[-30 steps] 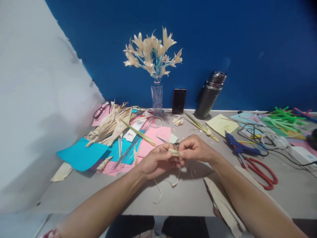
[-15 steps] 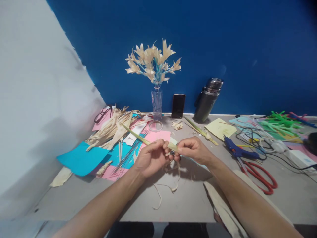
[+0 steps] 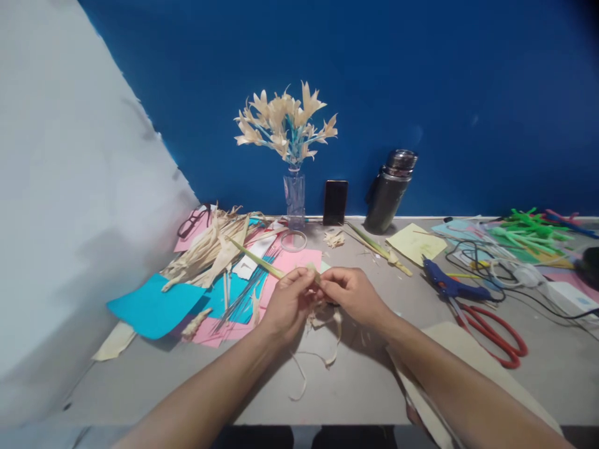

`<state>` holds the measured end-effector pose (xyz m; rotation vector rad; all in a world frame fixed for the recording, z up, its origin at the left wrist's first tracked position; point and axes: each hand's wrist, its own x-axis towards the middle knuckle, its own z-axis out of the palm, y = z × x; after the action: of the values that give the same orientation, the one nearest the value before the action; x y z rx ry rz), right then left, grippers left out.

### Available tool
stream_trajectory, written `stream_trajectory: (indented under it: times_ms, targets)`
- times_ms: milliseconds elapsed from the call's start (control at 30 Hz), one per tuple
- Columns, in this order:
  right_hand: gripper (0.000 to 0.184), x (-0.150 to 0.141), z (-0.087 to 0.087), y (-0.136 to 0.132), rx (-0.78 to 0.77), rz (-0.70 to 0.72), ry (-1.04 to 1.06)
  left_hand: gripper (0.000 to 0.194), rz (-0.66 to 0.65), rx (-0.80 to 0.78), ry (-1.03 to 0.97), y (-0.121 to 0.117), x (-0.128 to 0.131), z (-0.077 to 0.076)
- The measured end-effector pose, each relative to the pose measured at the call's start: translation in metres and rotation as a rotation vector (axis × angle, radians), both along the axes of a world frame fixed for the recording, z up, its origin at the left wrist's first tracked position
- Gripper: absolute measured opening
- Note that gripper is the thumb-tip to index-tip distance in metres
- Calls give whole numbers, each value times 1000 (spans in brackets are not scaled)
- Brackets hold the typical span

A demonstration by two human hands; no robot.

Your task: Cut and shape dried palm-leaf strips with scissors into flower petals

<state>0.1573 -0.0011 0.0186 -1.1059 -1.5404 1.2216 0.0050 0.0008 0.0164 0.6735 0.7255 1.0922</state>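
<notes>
My left hand [image 3: 289,307] and my right hand [image 3: 354,295] meet over the middle of the table, both closed. Between their fingertips is a short pale-green strip of corn husk [image 3: 311,269], mostly covered by the fingers. Thin husk shreds [image 3: 331,360] lie on the table just below the hands. A longer green husk piece [image 3: 256,257] slants away beyond my left hand, over pink paper [image 3: 304,257] and thin wires [image 3: 239,300].
Dried husks [image 3: 206,246] and blue paper [image 3: 154,305] lie left. A bottle [image 3: 294,199] holding husk flowers [image 3: 285,118], a phone [image 3: 336,202] and a flask [image 3: 390,193] stand behind. Right are a glue gun [image 3: 452,280], red-handled scissors [image 3: 498,330], cables and green pipe cleaners [image 3: 528,231].
The husk strip, held flat between both hands earlier, is turned and now more hidden by the fingers. My right hand has shifted left against my left hand. The view has tilted up slightly.
</notes>
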Motion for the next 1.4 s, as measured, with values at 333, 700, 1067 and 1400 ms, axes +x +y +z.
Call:
stream_trajectory:
  times_ms: [333, 700, 1067, 1400]
  targets:
    - [14, 1, -6, 3, -35, -15, -34, 35, 32, -98, 101, -1, -1, 2]
    - [7, 30, -4, 19, 183, -63, -986, 27, 103, -4, 119, 17, -10, -3]
    - [7, 23, -3, 16, 115, -55, -1144, 26, 81, -24, 118, 11, -7, 1]
    - [37, 43, 0, 31, -275, 48, 24, 13, 103, 114, 113, 12, -21, 16]
